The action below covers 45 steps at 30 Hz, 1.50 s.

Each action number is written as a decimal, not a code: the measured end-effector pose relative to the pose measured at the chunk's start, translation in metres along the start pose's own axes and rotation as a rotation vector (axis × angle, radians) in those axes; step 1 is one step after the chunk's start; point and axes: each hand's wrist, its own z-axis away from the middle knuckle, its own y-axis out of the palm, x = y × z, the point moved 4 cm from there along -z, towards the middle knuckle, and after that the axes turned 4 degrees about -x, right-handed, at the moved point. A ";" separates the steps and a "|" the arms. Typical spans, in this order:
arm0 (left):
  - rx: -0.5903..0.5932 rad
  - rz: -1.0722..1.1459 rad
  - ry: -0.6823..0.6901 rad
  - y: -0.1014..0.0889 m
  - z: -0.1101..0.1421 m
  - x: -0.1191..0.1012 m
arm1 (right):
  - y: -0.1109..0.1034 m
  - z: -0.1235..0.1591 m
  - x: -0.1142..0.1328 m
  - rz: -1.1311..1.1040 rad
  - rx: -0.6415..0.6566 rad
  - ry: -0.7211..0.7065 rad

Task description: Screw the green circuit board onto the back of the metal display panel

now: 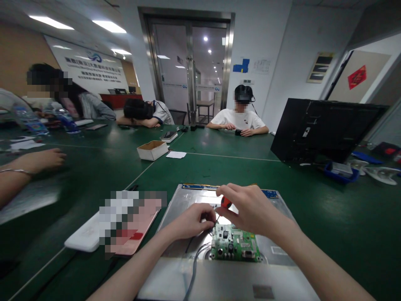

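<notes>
In front of me lies a metal display panel [175, 267] with a green circuit board [235, 244] on its back. My right hand [250, 205] is closed around a screwdriver [225, 202] with a red and black handle. Its thin shaft points down at the board's upper left corner. Close to that tip, my left hand [200, 219] pinches with thumb and forefinger; whatever is between them is too small to make out. A grey cable [194, 267] runs from the board's left side toward me.
Left of the panel lie a white power bank-like block [83, 238] and a pink phone-shaped thing [138, 234]. Farther off stand a white box [152, 151] and, at right, a black monitor [322, 129] beside a blue tray [341, 172]. Another person's hand [46, 161] reaches in at left.
</notes>
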 end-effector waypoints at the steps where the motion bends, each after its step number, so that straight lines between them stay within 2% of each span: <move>1: -0.004 -0.009 -0.002 0.000 0.000 0.000 | 0.000 0.000 0.000 0.018 0.001 -0.003; 10: 0.004 -0.001 -0.034 0.000 0.001 -0.004 | -0.002 0.005 0.001 -0.146 0.061 0.005; 19: 0.000 -0.084 -0.023 -0.001 0.001 -0.002 | -0.001 0.000 0.002 0.102 0.050 0.006; 26: 0.016 -0.025 -0.044 0.000 0.000 -0.001 | -0.002 0.003 0.001 -0.168 0.084 0.032; 34: 0.021 -0.026 -0.014 0.001 0.001 -0.003 | 0.002 -0.002 -0.003 0.019 0.009 0.042; 40: 0.014 0.005 -0.026 0.001 -0.001 0.001 | 0.002 0.002 0.001 -0.219 0.053 0.011; 45: 0.012 0.006 -0.038 0.001 0.000 -0.002 | 0.007 0.000 -0.004 -0.077 0.012 0.070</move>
